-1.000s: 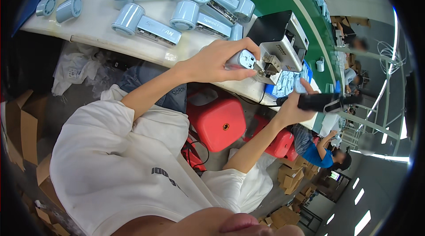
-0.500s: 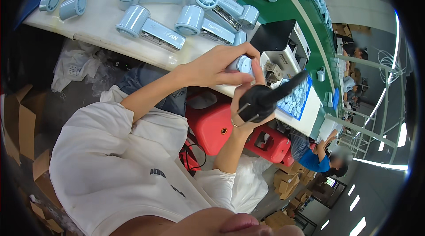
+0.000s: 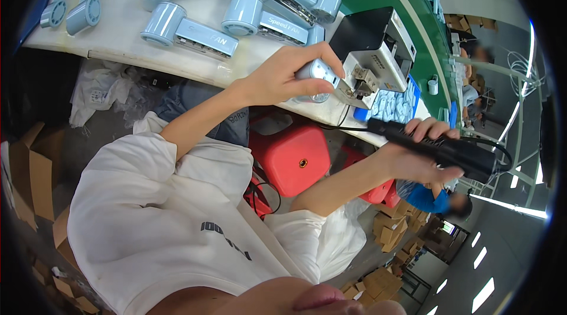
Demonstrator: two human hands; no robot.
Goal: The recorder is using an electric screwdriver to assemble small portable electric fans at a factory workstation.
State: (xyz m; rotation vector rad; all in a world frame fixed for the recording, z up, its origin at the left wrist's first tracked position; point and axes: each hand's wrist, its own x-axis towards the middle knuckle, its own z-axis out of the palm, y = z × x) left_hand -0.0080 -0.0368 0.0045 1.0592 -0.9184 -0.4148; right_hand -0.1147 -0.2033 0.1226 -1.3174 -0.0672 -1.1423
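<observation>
My left hand (image 3: 282,76) is closed around a light-blue handheld fan (image 3: 319,72), its end facing up beyond the table's front edge. Most of the fan's body is hidden by my fingers and palm. Off to the right, my right hand (image 3: 422,152) grips a black corded electric screwdriver (image 3: 446,151), well apart from the fan. A black cable runs from the tool. On the white table (image 3: 136,58), several light-blue fans lie about, some with their handles open and circuit boards showing; one such fan (image 3: 207,37) rests just left of my left hand.
A black-and-white machine (image 3: 378,58) with a metal feeder head stands right of my left hand. Behind my right hand, a blue tray (image 3: 393,105) holds small light-blue parts. Red stools (image 3: 292,158) stand below the table edge, cardboard boxes (image 3: 387,229) on the floor. Another person (image 3: 434,200) sits farther right.
My right hand has carried the screwdriver away from the fan to the right, turning it sideways. My left hand still holds the fan, now tilted a little differently. The view has shifted slightly.
</observation>
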